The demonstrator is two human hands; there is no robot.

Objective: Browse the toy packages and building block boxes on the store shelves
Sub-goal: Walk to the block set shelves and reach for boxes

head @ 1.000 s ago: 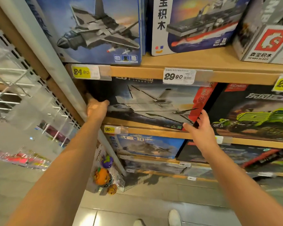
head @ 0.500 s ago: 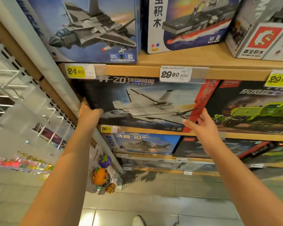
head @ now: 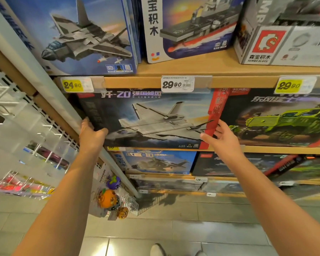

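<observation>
left hand [head: 92,134] grips lower left corner of dark jet box [head: 146,118], thumb across front. right hand [head: 223,139] holds box's red right edge, fingers behind. green truck box [head: 277,117] just right of right hand; wooden shelf [head: 266,149] under it.

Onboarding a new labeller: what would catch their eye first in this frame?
Most likely the big dark jet box in the middle of the second shelf, with the left hand gripping its lower left corner and the right hand at its red right edge. Next the yellow price tags on the shelf edge above it, and the green truck box beside it on the right.
</observation>
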